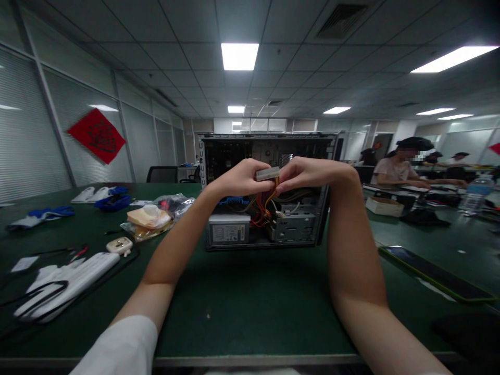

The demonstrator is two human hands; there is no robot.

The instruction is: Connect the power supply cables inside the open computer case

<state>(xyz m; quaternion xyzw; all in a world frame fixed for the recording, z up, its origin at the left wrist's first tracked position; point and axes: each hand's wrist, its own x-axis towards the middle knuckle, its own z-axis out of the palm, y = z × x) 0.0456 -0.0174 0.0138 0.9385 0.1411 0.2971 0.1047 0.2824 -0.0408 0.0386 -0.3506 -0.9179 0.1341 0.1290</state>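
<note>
A computer case point(262, 246) stands on the green table with its side open towards me. Between my hands, in front of the opening, is a wide pale power connector point(267, 174) with coloured wires point(269, 202) hanging from it into the case. My left hand point(242, 178) pinches its left end between thumb and fingers. At its right end, where the wires come out, my right hand point(302, 173) has its thumb and fingers closed. Below sit the power supply point(229, 230) at lower left and a metal drive cage point(296, 227) at lower right.
On the left lie a white power strip point(74, 284) with black cables, a plug adapter point(120, 246), plastic bags point(150, 216) and blue-and-white gloves point(42, 216). A phone point(435, 273), a small box point(385, 206) and a water bottle point(475, 195) are right. Another person point(398, 166) sits beyond.
</note>
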